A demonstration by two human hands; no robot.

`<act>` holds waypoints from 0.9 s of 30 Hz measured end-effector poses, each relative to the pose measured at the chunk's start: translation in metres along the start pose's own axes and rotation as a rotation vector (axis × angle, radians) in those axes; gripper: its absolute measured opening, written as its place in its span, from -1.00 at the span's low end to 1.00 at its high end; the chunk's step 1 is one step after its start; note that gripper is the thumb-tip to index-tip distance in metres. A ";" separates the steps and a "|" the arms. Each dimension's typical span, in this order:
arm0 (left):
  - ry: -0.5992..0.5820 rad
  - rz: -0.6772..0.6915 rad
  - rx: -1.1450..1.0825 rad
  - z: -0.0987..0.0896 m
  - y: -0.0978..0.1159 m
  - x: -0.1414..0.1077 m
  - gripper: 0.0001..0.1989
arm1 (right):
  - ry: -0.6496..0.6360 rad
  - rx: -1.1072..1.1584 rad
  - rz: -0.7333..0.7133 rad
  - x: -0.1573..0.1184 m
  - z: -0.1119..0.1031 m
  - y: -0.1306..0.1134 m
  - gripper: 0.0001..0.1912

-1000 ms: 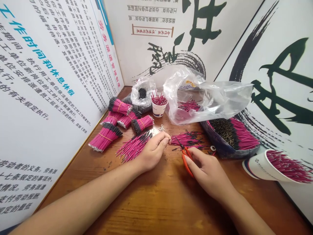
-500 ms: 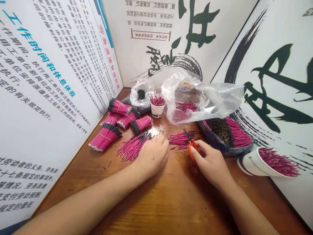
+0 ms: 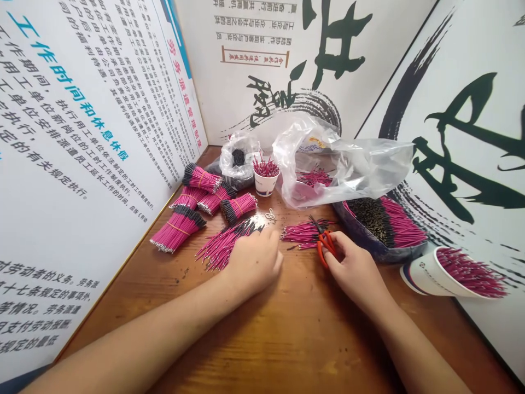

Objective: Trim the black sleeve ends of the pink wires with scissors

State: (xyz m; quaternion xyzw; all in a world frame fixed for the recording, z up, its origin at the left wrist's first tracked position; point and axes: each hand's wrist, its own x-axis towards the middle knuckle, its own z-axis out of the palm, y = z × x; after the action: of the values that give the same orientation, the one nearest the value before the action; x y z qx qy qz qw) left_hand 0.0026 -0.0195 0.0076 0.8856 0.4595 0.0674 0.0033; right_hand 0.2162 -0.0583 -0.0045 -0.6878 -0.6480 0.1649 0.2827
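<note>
My left hand [image 3: 256, 257] is closed above the table, its fingers curled together just right of a loose pile of pink wires with black ends [image 3: 221, 243]. Whatever its fingertips may hold is hidden from me. My right hand [image 3: 348, 260] grips a pair of scissors [image 3: 324, 246] by the orange handles. Their dark, narrow blades point away from me, over a flatter pile of pink wires [image 3: 297, 232]. A small silvery looped piece [image 3: 269, 214] lies just beyond my left hand.
Banded wire bundles [image 3: 177, 227] are stacked at the left. A paper cup of wires [image 3: 266, 183] stands at the back, beside clear plastic bags [image 3: 348, 164]. On the right are a dark tray of wires [image 3: 383, 253] and a tilted paper cup [image 3: 426, 273]. Printed panels [image 3: 254, 93] enclose the table [image 3: 279, 339].
The view has shifted slightly. My right fingers have curled further round the scissors' handles. My left hand has turned a little and stays closed in nearly the same place.
</note>
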 end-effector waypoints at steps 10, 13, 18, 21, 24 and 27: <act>0.117 0.309 -0.028 0.015 0.000 0.004 -0.79 | -0.027 0.056 -0.030 -0.002 0.002 -0.004 -0.89; 0.124 0.305 -0.015 0.015 -0.001 0.003 -0.78 | -0.034 0.059 -0.027 -0.002 0.001 -0.006 -0.89; 0.127 0.355 -0.011 0.011 0.001 0.002 -0.80 | -0.053 0.053 -0.029 -0.001 0.002 -0.007 -0.88; 0.123 0.344 -0.039 0.009 0.001 0.001 -0.82 | -0.055 0.051 -0.024 -0.002 0.002 -0.006 -0.88; 0.090 0.362 -0.078 0.009 0.001 0.000 -0.85 | -0.056 0.054 -0.016 -0.002 0.002 -0.006 -0.87; 0.051 0.398 -0.075 0.009 0.002 -0.001 -0.87 | -0.051 0.066 -0.019 -0.003 0.000 -0.009 -0.86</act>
State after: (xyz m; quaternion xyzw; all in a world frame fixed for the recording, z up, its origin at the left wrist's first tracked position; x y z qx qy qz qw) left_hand 0.0042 -0.0211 -0.0014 0.9562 0.2727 0.1061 0.0116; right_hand 0.2086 -0.0614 0.0001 -0.6677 -0.6555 0.2007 0.2902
